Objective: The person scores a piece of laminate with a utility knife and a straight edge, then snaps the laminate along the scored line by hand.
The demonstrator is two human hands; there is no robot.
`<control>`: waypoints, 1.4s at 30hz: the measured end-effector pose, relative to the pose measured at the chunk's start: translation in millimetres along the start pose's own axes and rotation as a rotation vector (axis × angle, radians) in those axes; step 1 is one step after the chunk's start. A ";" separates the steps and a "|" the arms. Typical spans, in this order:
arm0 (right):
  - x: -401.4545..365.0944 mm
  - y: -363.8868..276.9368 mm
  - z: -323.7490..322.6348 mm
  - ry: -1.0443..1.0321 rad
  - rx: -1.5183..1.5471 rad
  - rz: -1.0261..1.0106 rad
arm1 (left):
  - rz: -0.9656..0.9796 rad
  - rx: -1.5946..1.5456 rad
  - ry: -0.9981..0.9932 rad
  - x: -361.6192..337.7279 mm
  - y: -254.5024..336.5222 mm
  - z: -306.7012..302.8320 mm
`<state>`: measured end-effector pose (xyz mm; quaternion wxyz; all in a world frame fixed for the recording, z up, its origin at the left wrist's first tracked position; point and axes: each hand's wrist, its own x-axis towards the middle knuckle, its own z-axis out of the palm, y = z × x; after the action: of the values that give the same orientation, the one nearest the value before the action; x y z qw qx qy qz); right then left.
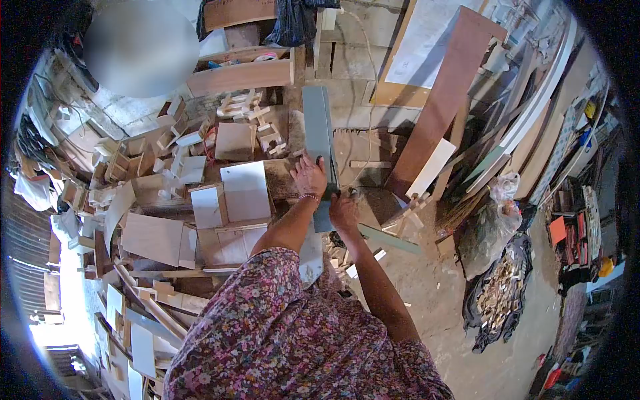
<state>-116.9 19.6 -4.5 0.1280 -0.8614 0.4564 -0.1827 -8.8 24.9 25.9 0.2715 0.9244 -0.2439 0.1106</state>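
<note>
The long grey-green board (pixel 317 120) was set ahead of the body, between the boxes (pixel 245 190) crowded on the left and the barer floor (pixel 427 313) on the right. Its top was touched by the left hand (pixel 309 178), which was laid down with fingers spread, with nothing seen to be grasped. The right hand (pixel 345 212) was held at the right edge with fingers curled; whether that edge or some small dark item was gripped could not be told.

A sideways slip of the board was judged the likeliest fault, since it was steadied from above by one palm and no clamp could be seen. What lay beneath was largely hidden, so rocking on an uneven support could not be ruled out. A dark line was seen along the right side; if it was a gap, a finger could be pinched there by a shift of the parts. Because the hands were placed near each other, the left could be struck by a jerk of the right.

By a swing of the far end leftward, the boxes could be knocked; by a turn rightward, the brown plank (pixel 437 100). The green strip (pixel 390 240), pointing out past the right wrist, could be caught by the forearm.
</note>
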 end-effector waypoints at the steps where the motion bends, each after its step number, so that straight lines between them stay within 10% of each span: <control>1: -3.6 0.2 -0.3 -0.010 -0.003 0.002 | 0.010 -0.006 0.005 -1.0 -0.8 2.4; 12: -0.3 -12.7 -36.7 -0.311 0.184 0.175 | 0.014 -0.070 -0.083 8.7 1.2 8.8; 15: 1.6 -16.8 -36.8 0.035 0.101 -0.137 | -0.057 -0.061 -0.168 11.6 2.9 7.5; 27: -12.4 -16.0 -57.4 -0.370 0.148 0.120 | -0.130 0.003 -0.154 6.4 6.5 6.0; 42: 62.0 -38.8 -28.9 -0.205 0.160 0.085 | -0.129 -0.011 -0.160 9.9 -0.2 15.3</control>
<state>-68.7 -12.2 48.8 0.2497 -0.8425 0.4610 -0.1240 0.9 12.7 16.5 0.2625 0.9427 -0.2053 0.0173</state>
